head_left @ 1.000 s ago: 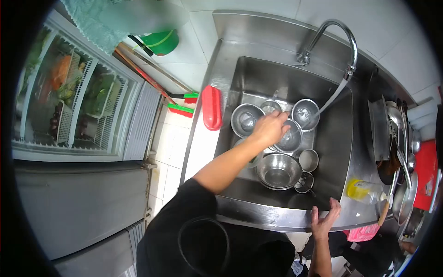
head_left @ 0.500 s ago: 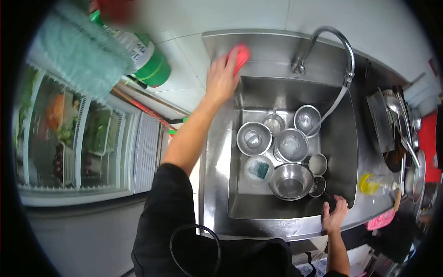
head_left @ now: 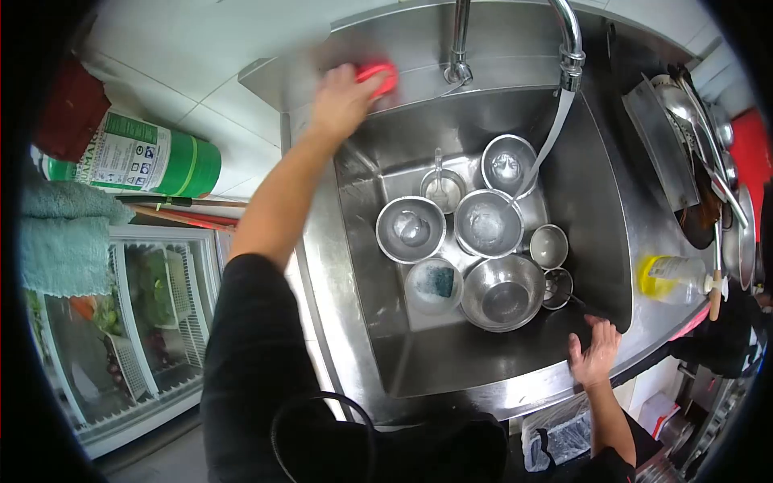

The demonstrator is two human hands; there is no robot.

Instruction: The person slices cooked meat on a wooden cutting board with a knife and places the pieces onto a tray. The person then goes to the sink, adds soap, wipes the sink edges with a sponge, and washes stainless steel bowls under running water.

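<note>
My left hand (head_left: 339, 103), slightly blurred, is closed on a red sponge (head_left: 378, 80) held against the steel backsplash (head_left: 419, 50) at the sink's back left corner. On the sink's front right rim lies my right hand (head_left: 596, 352), fingers apart and holding nothing. Below its reach into the basin (head_left: 580, 241), several metal bowls stand together, among them a wide bowl (head_left: 503, 299) and a middle bowl (head_left: 489, 224) into which water runs. A clear container (head_left: 422, 299) holds a dark green scouring pad (head_left: 436, 281) in suds. Near my right hand is a small metal cup (head_left: 557, 287).
The curved tap (head_left: 571, 60) rises behind the basin with water flowing. At right on the counter are a bottle of yellow liquid (head_left: 667, 278) and stacked pans and ladles (head_left: 696, 145). On the left are a green-labelled canister (head_left: 149, 157), a teal towel (head_left: 68, 241) and a glass-topped fridge (head_left: 121, 322).
My view has shifted closer over the sink. My left hand has moved the red sponge leftward along the backsplash. My right hand stays on the front rim.
</note>
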